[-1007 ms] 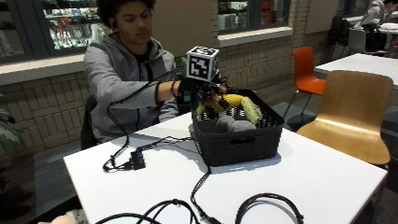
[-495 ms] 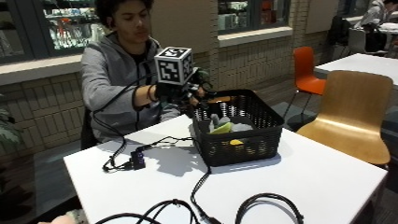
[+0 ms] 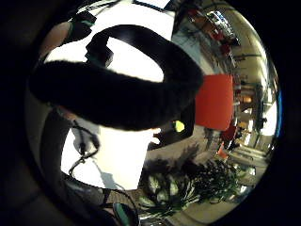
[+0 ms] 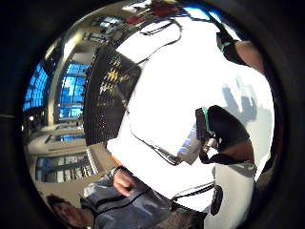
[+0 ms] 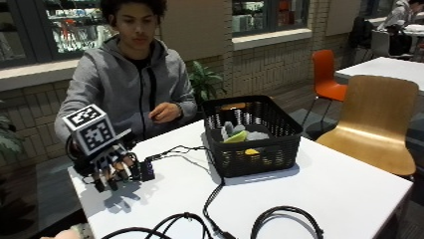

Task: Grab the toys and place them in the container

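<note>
White table [image 5: 344,194] surface carries the black basket [image 5: 255,149], where we note several toys [image 5: 238,135] already lying inside. We find the gloved right hand [image 5: 111,167] hovering well apart from it at the near corner, fingers hanging relaxed and holding nothing. We judge no loose toy visible; locate one before reaching.
</note>
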Demonstrator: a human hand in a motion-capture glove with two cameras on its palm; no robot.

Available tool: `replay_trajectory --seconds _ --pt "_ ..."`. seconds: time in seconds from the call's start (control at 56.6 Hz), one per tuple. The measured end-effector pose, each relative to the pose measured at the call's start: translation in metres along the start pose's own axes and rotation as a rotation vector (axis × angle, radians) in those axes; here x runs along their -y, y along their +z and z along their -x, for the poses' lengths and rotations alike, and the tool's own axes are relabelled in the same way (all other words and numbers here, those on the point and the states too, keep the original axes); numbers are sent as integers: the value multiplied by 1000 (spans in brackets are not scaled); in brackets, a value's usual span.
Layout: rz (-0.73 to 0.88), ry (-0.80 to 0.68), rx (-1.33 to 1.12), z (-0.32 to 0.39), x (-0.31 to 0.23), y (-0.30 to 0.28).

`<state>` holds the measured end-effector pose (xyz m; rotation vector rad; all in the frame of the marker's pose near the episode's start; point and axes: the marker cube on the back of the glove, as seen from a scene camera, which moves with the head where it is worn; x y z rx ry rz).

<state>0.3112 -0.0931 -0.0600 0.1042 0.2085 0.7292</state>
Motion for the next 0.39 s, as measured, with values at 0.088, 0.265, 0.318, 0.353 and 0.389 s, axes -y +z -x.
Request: replay_trajectory --seconds 0.088,0.265,0.318,0.353,0.389 --pt "-14 50 56 -21 -13 7" --pt "-33 72 82 -42 -28 13" --pt "-36 78 96 -45 -28 13" --pt "-34 79 105 -46 -28 13" --pt "-33 77 109 -46 -29 14"
